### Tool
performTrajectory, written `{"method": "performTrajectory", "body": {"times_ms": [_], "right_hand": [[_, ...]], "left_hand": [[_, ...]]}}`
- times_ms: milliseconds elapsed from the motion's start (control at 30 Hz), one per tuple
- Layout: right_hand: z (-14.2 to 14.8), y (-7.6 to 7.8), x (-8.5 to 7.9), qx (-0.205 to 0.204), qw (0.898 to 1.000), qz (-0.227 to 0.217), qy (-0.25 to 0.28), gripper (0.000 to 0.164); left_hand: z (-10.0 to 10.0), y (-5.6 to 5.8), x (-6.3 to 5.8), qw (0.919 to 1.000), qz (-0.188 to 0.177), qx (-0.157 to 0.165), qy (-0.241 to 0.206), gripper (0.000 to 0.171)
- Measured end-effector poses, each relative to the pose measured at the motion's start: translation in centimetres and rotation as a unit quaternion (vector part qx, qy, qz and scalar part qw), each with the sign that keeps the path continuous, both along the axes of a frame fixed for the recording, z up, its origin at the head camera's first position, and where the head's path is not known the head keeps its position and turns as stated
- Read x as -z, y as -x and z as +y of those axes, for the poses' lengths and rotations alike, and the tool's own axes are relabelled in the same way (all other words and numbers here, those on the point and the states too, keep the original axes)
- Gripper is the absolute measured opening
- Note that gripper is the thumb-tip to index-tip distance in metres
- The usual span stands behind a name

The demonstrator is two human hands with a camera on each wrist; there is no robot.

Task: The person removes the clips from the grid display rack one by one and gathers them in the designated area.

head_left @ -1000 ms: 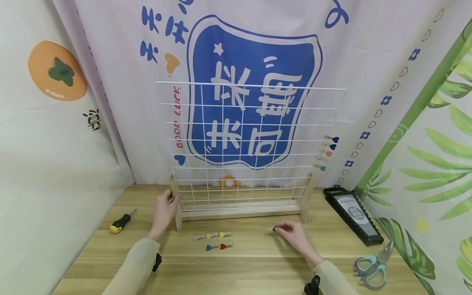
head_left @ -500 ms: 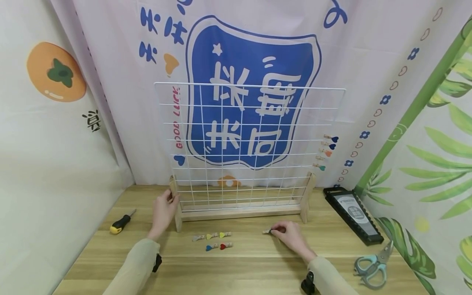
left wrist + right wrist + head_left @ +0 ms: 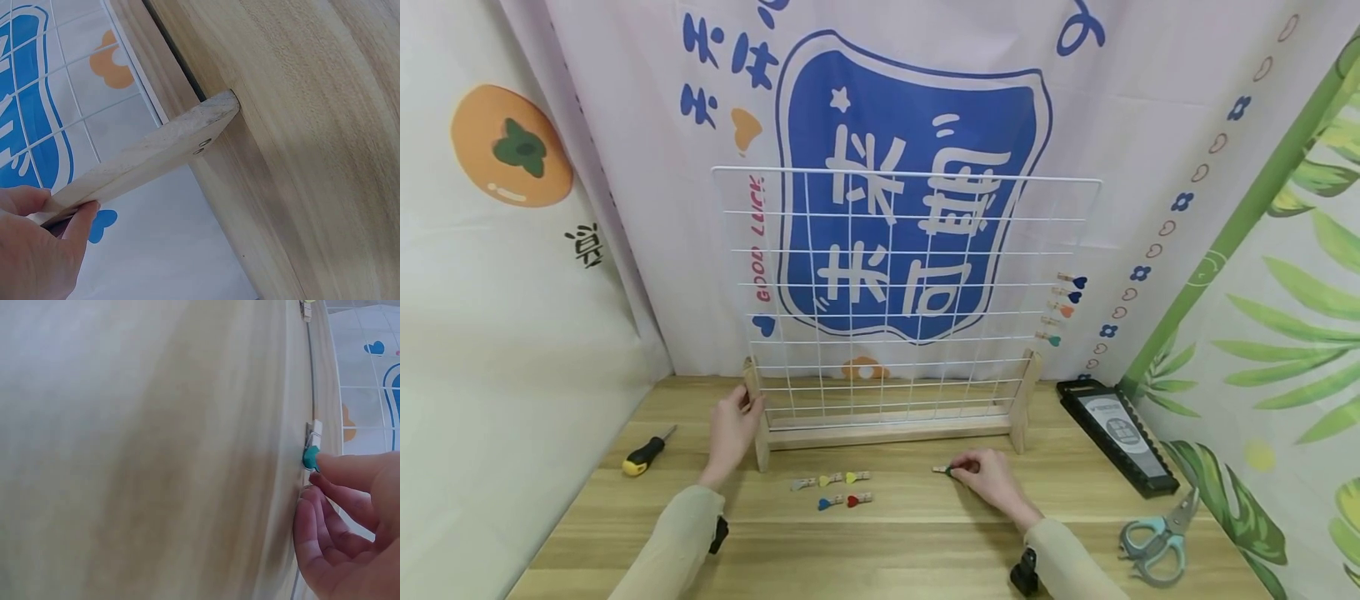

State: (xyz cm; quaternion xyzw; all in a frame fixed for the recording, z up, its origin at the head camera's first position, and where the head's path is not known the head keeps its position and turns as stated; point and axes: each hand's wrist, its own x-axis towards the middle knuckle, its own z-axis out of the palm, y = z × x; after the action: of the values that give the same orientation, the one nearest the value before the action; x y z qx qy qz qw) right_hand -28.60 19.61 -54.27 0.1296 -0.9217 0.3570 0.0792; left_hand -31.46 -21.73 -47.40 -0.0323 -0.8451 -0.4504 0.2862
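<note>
Head view: left hand [image 3: 732,433] grips wooden upright [image 3: 763,446]; right hand [image 3: 994,481] pinches green-heart clothespin [image 3: 941,470].

On your left, a screwdriver with a black-and-yellow handle [image 3: 643,457] lies on the pale wood-grain tabletop [image 3: 880,562], metal tip pointing away from you. To your right sit a long flat black holder with a pale label [image 3: 1118,433] and, nearer you, light-blue-and-grey-handled scissors [image 3: 1156,542]. Facing you hangs a pale cloth with a blue shield print [image 3: 1150,125].
</note>
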Motion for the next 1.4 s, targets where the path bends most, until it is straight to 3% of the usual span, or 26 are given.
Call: {"method": "performTrajectory", "body": {"times_ms": [167, 267, 400, 533, 633, 733, 867, 1067, 1400], "right_hand": [[0.3, 0.1, -0.9, -0.012, 1.0, -0.004, 0.025, 0.009], [0.8, 0.2, -2.7, 0.001, 0.999, 0.008, 0.042, 0.012], [2.0, 0.3, -6.6, 0.029, 0.997, 0.02, 0.063, 0.019], [3.9, 0.3, -11.4, 0.06, 0.992, 0.073, 0.082, 0.023], [5.3, 0.1, -14.9, 0.095, 0.98, 0.131, 0.117, 0.025], [6.5, 0.1, -18.0, 0.129, 0.96, 0.178, 0.171, 0.026], [7.8, 0.4, -21.0, 0.179, 0.939, 0.209, 0.206, 0.03], [9.4, 1.7, -23.3, 0.229, 0.931, 0.2, 0.204, 0.038], [10.4, 3.1, -25.1, 0.234, 0.948, 0.133, 0.171, 0.049]], "left_hand": [[-0.2, -0.1, -0.2, 0.9999, -0.015, 0.0, -0.003, 0.01], [-0.2, -0.1, -0.2, 0.9998, -0.02, 0.002, -0.002, 0.01], [-0.1, 0.0, -0.3, 0.9997, -0.025, 0.003, 0.0, 0.011], [-0.1, 0.0, -0.2, 0.9996, -0.027, 0.0, 0.004, 0.012], [-0.1, 0.0, -0.3, 0.9996, -0.027, -0.001, 0.003, 0.012], [-0.1, 0.0, -0.3, 0.9997, -0.025, 0.0, 0.001, 0.012], [0.0, 0.0, -0.2, 0.9997, -0.022, -0.005, 0.005, 0.013], [-0.1, -0.1, -0.2, 0.9996, -0.027, -0.003, 0.003, 0.01], [0.0, -0.2, -0.3, 0.9998, -0.021, -0.005, 0.004, 0.008]]}}
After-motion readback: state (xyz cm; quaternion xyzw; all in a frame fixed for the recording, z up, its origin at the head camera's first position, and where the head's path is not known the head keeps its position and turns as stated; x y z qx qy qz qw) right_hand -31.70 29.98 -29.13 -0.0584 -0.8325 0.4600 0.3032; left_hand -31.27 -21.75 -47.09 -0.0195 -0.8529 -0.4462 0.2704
